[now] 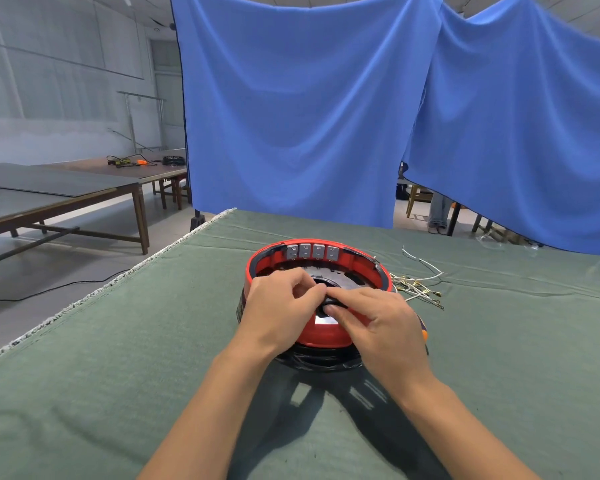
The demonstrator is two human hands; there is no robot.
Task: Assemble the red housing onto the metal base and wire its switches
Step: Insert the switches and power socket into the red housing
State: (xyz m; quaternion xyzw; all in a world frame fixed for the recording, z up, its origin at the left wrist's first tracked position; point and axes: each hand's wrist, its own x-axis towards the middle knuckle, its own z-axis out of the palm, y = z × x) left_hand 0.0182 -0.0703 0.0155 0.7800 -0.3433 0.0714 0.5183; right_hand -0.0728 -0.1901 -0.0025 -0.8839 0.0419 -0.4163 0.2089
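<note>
A round red housing [323,336] sits on the green cloth, with a black wrapped band under its near side. Several grey switches [311,251] line its far inner wall. A shiny metal base [352,277] shows inside the ring. My left hand [278,310] and my right hand [378,318] meet over the near rim, and both pinch a small black part [331,301] between fingertips. The part's shape is mostly hidden by my fingers.
A bundle of white wires with brass terminals [418,285] lies right of the housing. An orange-tipped tool [424,333] peeks out behind my right hand. The table's left edge [118,278] runs diagonally. Blue curtains [291,109] hang behind.
</note>
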